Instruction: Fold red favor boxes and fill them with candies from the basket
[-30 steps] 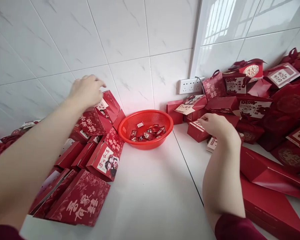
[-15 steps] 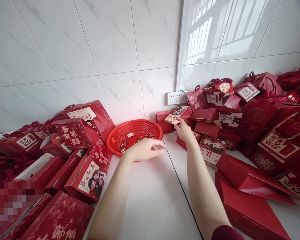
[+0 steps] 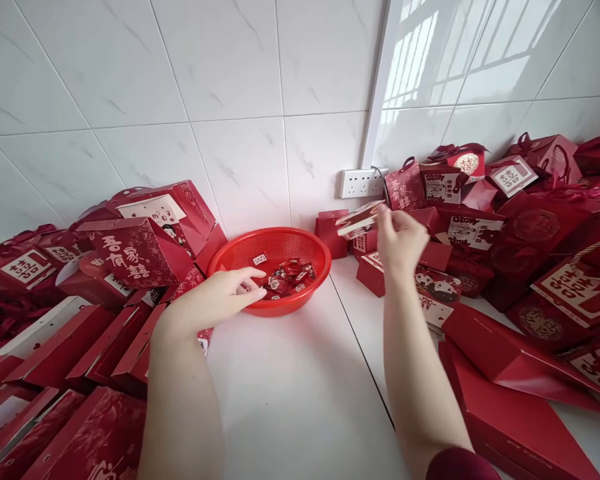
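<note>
My right hand (image 3: 403,241) pinches the edge of a small red and cream gift box (image 3: 363,220), tilted in the air over the boxes at the back right. At the left side of a red plastic basket (image 3: 280,308), my left hand (image 3: 225,291) hangs with fingers loosely apart and nothing seen in them. Small wrapped sweets (image 3: 293,275) lie at the bottom of the basket, in front of the fingertips. A small red box (image 3: 331,233) stands just right of the basket, near the held one.
Red gift boxes (image 3: 130,253) are piled along the left. More boxes and bags (image 3: 515,233) crowd the right side, with large red boxes (image 3: 510,407) lying at front right. A white power strip (image 3: 359,183) is on the tiled wall (image 3: 240,167). White tabletop (image 3: 290,400) shows between the piles.
My right hand has lifted the gift box off the pile. My left hand has moved left, from before the basket to its left side. The view has shifted slightly.
</note>
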`<state>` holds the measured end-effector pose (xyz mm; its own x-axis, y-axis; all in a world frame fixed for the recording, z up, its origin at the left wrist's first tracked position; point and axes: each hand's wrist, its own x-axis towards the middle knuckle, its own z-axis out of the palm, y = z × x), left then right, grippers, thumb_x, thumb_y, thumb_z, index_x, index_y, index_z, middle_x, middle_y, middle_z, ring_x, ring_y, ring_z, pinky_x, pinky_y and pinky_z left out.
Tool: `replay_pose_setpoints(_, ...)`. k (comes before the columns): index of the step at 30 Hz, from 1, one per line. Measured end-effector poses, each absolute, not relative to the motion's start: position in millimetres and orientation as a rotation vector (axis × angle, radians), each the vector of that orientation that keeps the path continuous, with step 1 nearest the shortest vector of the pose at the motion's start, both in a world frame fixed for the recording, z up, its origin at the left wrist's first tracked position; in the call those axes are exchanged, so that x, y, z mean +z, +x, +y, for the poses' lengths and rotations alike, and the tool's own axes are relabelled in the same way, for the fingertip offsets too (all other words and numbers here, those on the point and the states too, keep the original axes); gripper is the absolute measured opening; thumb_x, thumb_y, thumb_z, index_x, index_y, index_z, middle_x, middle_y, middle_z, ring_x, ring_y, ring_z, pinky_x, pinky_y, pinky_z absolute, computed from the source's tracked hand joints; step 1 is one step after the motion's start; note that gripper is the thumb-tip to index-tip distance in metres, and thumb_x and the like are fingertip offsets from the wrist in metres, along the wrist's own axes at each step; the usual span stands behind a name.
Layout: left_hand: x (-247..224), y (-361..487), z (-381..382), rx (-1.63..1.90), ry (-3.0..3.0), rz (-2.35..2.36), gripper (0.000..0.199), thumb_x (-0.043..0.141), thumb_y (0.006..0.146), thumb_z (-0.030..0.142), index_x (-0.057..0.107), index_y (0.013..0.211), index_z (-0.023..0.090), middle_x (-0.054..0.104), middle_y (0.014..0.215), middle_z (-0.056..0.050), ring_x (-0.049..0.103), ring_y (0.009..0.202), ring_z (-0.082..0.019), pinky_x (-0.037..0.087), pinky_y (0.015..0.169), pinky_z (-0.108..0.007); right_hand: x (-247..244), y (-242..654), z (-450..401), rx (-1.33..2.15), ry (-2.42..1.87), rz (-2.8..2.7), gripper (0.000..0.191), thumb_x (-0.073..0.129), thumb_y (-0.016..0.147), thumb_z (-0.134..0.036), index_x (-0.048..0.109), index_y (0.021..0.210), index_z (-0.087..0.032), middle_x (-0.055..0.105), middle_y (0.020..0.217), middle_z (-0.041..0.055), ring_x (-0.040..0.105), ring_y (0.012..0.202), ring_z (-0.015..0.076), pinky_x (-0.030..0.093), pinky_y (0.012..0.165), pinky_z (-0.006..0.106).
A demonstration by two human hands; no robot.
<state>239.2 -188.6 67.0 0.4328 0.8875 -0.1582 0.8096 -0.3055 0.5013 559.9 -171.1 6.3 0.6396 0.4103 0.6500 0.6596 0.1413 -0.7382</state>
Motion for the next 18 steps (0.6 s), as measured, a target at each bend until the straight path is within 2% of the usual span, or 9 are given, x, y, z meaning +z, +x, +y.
replay_pose_setpoints(3,68,233,-192,0.258,2.171,1.454,0.049,0.049,0.087,0.058,0.054,0.13,0.035,0.066,0.12,0.0,0.062,0.108,-0.021,0.049,0.086,-0.028,32,555,-208,-0.2,-1.201,-0.934,0.027,0.062,0.085,-0.042,0.059,0.074,-0.018,0.058,0.065,0.0015,0.051,0.057,0.0142,0.038,0.055,0.027)
replay_pose_setpoints(5,70,235,-197,0.295,2.199,1.398,0.048,0.051,0.087,0.056,0.055,0.129,0.033,0.066,0.117,-0.001,0.063,0.107,-0.021,0.049,0.087,-0.028,42,552,-233,-0.026,-1.134,-1.066,0.018,0.071,0.079,-0.032,0.059,0.074,-0.019,0.057,0.065,0.0007,0.049,0.056,0.0125,0.037,0.052,0.026)
replay_pose_setpoints(7,72,240,-203,0.354,2.242,1.306,0.044,0.052,0.087,0.053,0.059,0.125,0.031,0.067,0.114,-0.002,0.063,0.106,-0.02,0.05,0.088,-0.028,49,548,-256,0.184,-1.064,-1.255,0.014,0.073,0.078,-0.028,0.061,0.077,-0.021,0.06,0.073,0.0025,0.053,0.062,0.0136,0.041,0.054,0.027)
replay_pose_setpoints(9,74,247,-210,0.432,2.245,1.242,0.039,0.051,0.089,0.051,0.062,0.119,0.029,0.069,0.107,-0.002,0.067,0.094,-0.019,0.053,0.08,-0.028,54,544,-273,0.378,-1.005,-1.443,0.014,0.074,0.079,-0.028,0.062,0.084,-0.022,0.062,0.081,0.0035,0.057,0.069,0.0151,0.045,0.057,0.027)
replay_pose_setpoints(11,75,254,-217,0.519,2.175,1.221,0.039,0.047,0.09,0.053,0.062,0.118,0.029,0.069,0.103,-0.002,0.069,0.076,-0.017,0.055,0.066,-0.027,57,536,-283,0.524,-0.966,-1.624,0.017,0.074,0.079,-0.027,0.061,0.09,-0.022,0.063,0.084,0.0029,0.059,0.072,0.0152,0.047,0.059,0.026)
replay_pose_setpoints(13,73,262,-222,0.574,2.082,1.169,0.043,0.045,0.09,0.056,0.06,0.12,0.029,0.069,0.105,-0.003,0.068,0.069,-0.016,0.054,0.057,-0.026,59,524,-285,0.62,-0.947,-1.799,0.017,0.072,0.082,-0.027,0.061,0.094,-0.022,0.064,0.085,0.0021,0.061,0.075,0.0151,0.049,0.063,0.026)
replay_pose_setpoints(15,71,269,-226,0.542,2.071,1.057,0.045,0.046,0.089,0.059,0.061,0.118,0.027,0.068,0.108,-0.004,0.069,0.077,-0.018,0.055,0.06,-0.026,60,509,-282,0.658,-0.933,-1.947,0.012,0.067,0.086,-0.025,0.061,0.095,-0.02,0.066,0.088,0.002,0.062,0.079,0.0151,0.05,0.067,0.026)
replay_pose_setpoints(18,68,278,-227,0.389,2.169,0.935,0.045,0.05,0.087,0.06,0.068,0.108,0.024,0.07,0.102,-0.004,0.067,0.092,-0.021,0.053,0.074,-0.028,60,488,-273,0.622,-0.904,-2.103,0.007,0.06,0.088,-0.016,0.061,0.094,-0.019,0.067,0.09,0.0001,0.062,0.077,0.0123,0.049,0.066,0.023)
